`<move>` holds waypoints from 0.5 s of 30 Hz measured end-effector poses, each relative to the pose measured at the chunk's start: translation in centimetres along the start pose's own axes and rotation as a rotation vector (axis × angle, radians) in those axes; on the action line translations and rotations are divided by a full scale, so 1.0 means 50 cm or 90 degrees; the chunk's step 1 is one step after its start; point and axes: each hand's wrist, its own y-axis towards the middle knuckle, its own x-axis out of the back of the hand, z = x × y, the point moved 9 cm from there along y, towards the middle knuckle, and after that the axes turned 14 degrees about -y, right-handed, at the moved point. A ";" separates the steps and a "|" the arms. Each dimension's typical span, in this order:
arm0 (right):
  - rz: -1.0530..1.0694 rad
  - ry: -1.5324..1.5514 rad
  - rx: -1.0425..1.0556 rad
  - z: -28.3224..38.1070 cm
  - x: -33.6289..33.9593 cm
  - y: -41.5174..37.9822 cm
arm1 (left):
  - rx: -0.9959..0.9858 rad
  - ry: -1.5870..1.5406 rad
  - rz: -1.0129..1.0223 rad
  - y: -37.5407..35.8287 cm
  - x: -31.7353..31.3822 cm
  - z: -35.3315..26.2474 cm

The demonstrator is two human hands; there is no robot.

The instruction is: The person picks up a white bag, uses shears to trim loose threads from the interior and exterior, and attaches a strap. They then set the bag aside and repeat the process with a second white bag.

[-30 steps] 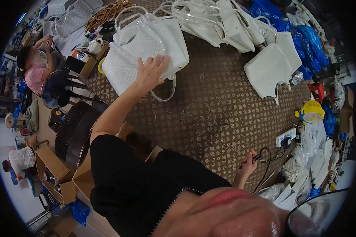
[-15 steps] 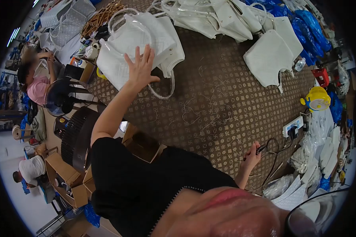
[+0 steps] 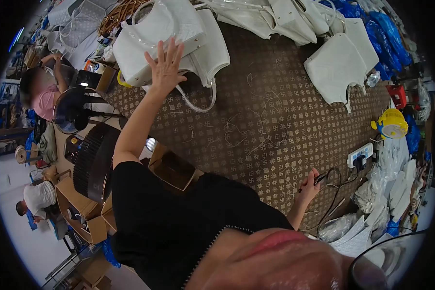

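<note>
lots of colours

the table cover [image 3: 266, 111] is brown, with small pale squares and flower shapes all over. the handbags [image 3: 159, 38] are white. the tool [image 3: 319, 180] and cord [image 3: 340, 184] are black. the plastic bags [image 3: 389, 43] are bright blue. the little fan [image 3: 392, 123] is yellow and blue. one shirt [image 3: 46, 102] is pink.

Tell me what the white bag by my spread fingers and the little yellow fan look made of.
White bag: leather or imitation, hard to say which; slight sheen, faintly patterned surface. Yellow fan: probably hard plastic, smooth finish, judging by its rounded, evenly coloured shell.
</note>
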 end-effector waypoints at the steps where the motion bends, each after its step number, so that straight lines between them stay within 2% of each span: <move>1: 0.022 0.004 -0.001 0.000 -0.012 0.001 | 0.004 0.048 0.018 -0.002 -0.006 -0.003; 2: 0.023 0.004 0.003 0.004 -0.014 0.004 | 0.006 0.048 0.015 -0.003 -0.026 0.007; 4: 0.031 0.002 -0.014 0.004 -0.014 0.001 | -0.078 0.228 -0.155 -0.002 -0.038 -0.002; 5: 0.026 0.001 -0.012 0.003 -0.007 0.005 | -0.080 0.223 -0.156 0.008 -0.050 0.009; 7: 0.026 -0.005 0.030 0.009 0.001 0.009 | -0.029 0.068 -0.161 0.033 -0.026 0.043; 9: 0.009 -0.007 0.019 0.009 0.005 0.009 | -0.002 0.049 -0.152 0.080 -0.019 0.067; 11: -0.016 -0.013 0.014 0.019 0.017 0.009 | 0.081 0.098 -0.140 0.132 -0.037 0.112; 15: -0.032 -0.034 0.003 0.022 0.033 0.010 | 0.051 0.037 -0.102 0.174 -0.044 0.108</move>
